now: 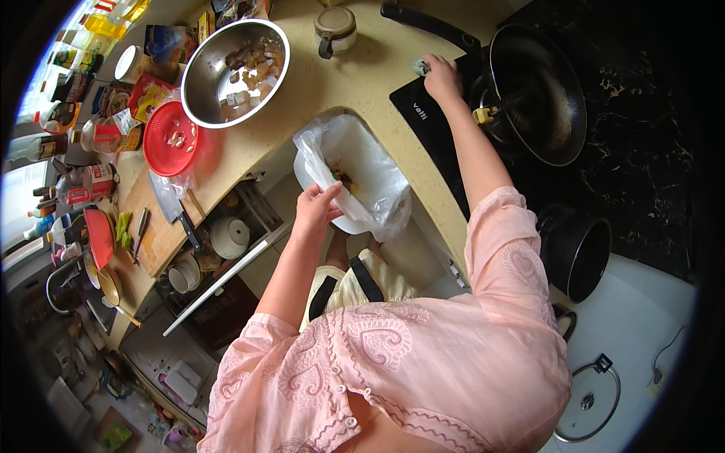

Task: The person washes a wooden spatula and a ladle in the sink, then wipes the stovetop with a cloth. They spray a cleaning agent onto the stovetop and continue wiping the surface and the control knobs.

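Note:
My left hand point(316, 211) pinches the near-left rim of a white trash bin with a clear plastic liner point(381, 200). Dark and yellowish scraps lie at the bottom of the bin. My right arm reaches forward to the corner of the black stove point(414, 102). There my right hand point(442, 78) is closed on a small crumpled grey-green scrap point(421, 68); whether it is plastic or cloth I cannot tell. Beside that forearm, a black frying pan point(538, 94) rests on the stove, empty and dark inside.
A steel bowl of cut pieces point(198, 87), a red basket with garlic cloves point(160, 155) and a lidded jar point(335, 32) stand on the counter. A cleaver point(171, 200) lies by the cutting board point(157, 243). Below is an open drawer point(226, 275) with dishes. A black pot point(589, 260) stands right.

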Tool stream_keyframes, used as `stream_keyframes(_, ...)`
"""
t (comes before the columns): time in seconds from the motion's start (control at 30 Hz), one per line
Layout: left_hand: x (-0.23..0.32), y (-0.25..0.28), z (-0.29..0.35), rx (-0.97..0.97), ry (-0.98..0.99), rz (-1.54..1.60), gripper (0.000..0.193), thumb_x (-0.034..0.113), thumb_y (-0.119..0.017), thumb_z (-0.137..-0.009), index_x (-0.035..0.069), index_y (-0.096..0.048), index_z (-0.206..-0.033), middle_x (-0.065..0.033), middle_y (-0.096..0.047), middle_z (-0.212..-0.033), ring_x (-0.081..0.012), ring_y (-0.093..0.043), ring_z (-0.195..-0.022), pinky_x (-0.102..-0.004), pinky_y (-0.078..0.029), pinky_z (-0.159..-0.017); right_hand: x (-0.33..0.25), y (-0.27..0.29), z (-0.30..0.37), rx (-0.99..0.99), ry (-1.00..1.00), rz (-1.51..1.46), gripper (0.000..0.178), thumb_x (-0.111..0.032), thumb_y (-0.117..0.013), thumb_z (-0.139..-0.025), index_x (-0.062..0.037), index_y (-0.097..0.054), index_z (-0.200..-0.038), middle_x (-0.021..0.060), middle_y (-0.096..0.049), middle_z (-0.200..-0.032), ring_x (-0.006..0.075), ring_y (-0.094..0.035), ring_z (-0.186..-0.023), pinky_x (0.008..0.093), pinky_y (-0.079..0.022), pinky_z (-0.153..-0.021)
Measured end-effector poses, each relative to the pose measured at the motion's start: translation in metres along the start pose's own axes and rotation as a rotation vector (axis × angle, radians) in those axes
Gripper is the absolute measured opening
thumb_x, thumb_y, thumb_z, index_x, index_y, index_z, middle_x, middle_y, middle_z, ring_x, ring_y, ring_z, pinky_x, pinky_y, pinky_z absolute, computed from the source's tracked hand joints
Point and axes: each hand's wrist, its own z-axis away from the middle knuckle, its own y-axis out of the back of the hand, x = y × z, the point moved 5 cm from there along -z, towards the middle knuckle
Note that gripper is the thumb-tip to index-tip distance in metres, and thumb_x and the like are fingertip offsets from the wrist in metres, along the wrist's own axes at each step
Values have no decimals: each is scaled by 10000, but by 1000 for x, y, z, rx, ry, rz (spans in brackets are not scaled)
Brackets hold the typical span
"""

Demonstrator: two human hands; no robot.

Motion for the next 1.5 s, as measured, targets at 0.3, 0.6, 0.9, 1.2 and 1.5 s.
stream_keyframes(0.3, 4, 0, -9, 10, -36, -4, 226, 160, -630, -806, -2, -554, -944, -70, -596, -808, -131, -593, -633, -263, -526, -565, -7, 22, 3, 150, -9, 160, 280, -75, -471, -767, -185, -587, -997, 2, -577, -1042, 262, -480, -1012, 427, -412, -826)
stream_keyframes(0.6, 2, -3, -4, -10, -14, 7, 224, 172, -638, -798, 4, -556, -923, -62, -593, -816, -130, -589, -636, -268, -522, -578, -22, 5, -9, -152, 164, 504, 212, -115, -459, -801, -177, -598, -949, 21, -593, -1022, 261, -476, -1045, 434, -398, -839)
stream_keyframes(0.9, 3, -2, -15, -5, -37, -13, 233, 185, -646, -785, 7, -564, -911, -55, -589, -792, -129, -577, -623, -255, -505, -557, -49, -9, 13, -377, 80, -22, 313, -93, -455, -762, -191, -597, -1022, 50, -592, -1072, 287, -491, -1066, 425, -407, -875)
stream_keyframes(1.2, -2, 0, -16, -4, -32, -19, 235, 195, -653, -779, 16, -575, -909, -50, -582, -806, -130, -573, -630, -256, -500, -562, -49, -7, 18, -217, 44, 127, 318, -112, -429, -774, -192, -582, -1041, 49, -573, -1095, 294, -490, -1053, 424, -401, -882)
stream_keyframes(1.5, -1, -1, -14, -17, -39, -7, 223, 189, -644, -786, 15, -572, -905, -54, -586, -807, -138, -582, -643, -260, -501, -568, -37, -6, 11, -184, -25, -203, 305, -113, -458, -765, -176, -590, -1033, 67, -581, -1086, 314, -507, -1032, 375, -429, -866)
